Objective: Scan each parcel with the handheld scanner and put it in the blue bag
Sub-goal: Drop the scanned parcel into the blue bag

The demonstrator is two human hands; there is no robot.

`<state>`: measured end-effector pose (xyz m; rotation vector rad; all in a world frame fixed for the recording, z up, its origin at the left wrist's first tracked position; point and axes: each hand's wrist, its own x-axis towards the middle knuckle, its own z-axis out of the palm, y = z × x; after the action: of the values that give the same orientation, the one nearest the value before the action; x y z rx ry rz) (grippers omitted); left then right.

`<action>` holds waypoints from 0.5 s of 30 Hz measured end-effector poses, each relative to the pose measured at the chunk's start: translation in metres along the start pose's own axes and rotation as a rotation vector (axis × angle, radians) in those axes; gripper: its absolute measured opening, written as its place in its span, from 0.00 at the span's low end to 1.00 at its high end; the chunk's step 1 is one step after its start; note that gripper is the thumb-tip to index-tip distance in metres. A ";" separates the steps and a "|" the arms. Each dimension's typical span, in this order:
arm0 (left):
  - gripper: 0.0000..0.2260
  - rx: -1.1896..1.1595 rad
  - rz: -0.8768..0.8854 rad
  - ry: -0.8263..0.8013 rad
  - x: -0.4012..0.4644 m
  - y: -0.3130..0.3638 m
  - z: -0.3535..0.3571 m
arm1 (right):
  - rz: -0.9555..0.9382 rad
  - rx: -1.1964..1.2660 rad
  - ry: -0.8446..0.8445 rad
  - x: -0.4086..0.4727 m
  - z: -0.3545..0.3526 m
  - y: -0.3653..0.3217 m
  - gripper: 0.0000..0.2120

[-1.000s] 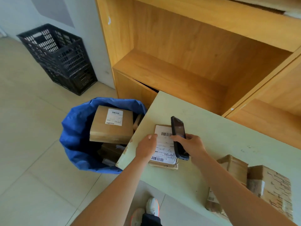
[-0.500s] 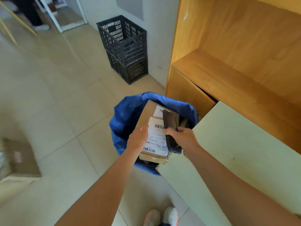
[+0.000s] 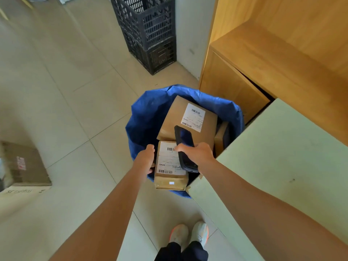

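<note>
- Parcel [image 3: 170,166]: small brown cardboard box, white shipping label face up, held over near rim of blue bag [image 3: 143,117], partly inside its mouth.
- Left hand [image 3: 146,159] on left side of parcel, thumb on top edge, fingers curled beneath; underside contact hidden.
- Right hand [image 3: 196,153] wrapped round handheld scanner [image 3: 185,147], dark slab lying across right edge of label; whether this hand also bears on parcel: cannot tell.
- Bag already holds larger labelled box [image 3: 188,119] on far side, tilted, plus another box edge at right against bag wall.
- Handling estimate: light, carried largely one-handed. Stiff walls, square corners, taped seam on near face; probably tolerant of short drop.
- Surface: plain card, decent friction. Label glossier, best avoided as grip surface.
- Preferred hold: opposite long sides, thumb above, fingers below, as at present.
- Free space in bag lies left and near of larger box; likely landing spot.
- Risk: corner catching soft bag rim and folding it inward; scanner knocking box on release.
- Surroundings: pale green table [image 3: 282,157] at right, black crates [image 3: 150,34] far, wooden shelving [image 3: 282,53] far right, another carton [image 3: 24,164] on floor at left.
</note>
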<state>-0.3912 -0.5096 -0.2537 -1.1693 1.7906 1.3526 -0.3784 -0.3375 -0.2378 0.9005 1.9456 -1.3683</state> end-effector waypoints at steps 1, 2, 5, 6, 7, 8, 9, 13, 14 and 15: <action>0.14 0.007 -0.007 0.000 0.002 -0.003 0.002 | 0.008 0.012 0.009 0.001 -0.002 0.003 0.29; 0.14 0.016 -0.009 0.009 0.003 -0.005 0.003 | 0.014 0.020 0.014 0.003 -0.004 0.006 0.27; 0.15 0.017 -0.015 0.031 0.008 -0.014 0.007 | 0.027 0.030 0.026 0.005 -0.010 0.012 0.23; 0.15 0.011 -0.017 0.035 0.008 -0.014 0.009 | 0.027 0.046 0.031 0.005 -0.012 0.012 0.22; 0.15 0.003 -0.013 0.041 0.006 -0.014 0.012 | 0.026 0.066 0.036 0.004 -0.014 0.012 0.22; 0.14 -0.006 -0.004 0.039 0.006 -0.014 0.015 | 0.020 0.085 0.039 0.003 -0.017 0.012 0.22; 0.14 -0.016 0.012 0.039 0.004 -0.013 0.016 | 0.014 0.102 0.040 0.001 -0.019 0.011 0.22; 0.10 0.263 0.314 0.049 -0.005 -0.018 0.022 | -0.004 0.172 0.029 -0.009 -0.034 0.008 0.22; 0.13 0.426 0.409 0.012 -0.003 -0.022 0.023 | -0.010 0.184 0.026 -0.009 -0.037 0.009 0.23; 0.19 0.592 0.447 -0.038 -0.002 -0.026 0.025 | -0.017 0.199 0.029 -0.011 -0.039 0.009 0.23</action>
<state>-0.3684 -0.4875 -0.2701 -0.4410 2.2910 0.9342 -0.3676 -0.3001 -0.2229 1.0022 1.8655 -1.5884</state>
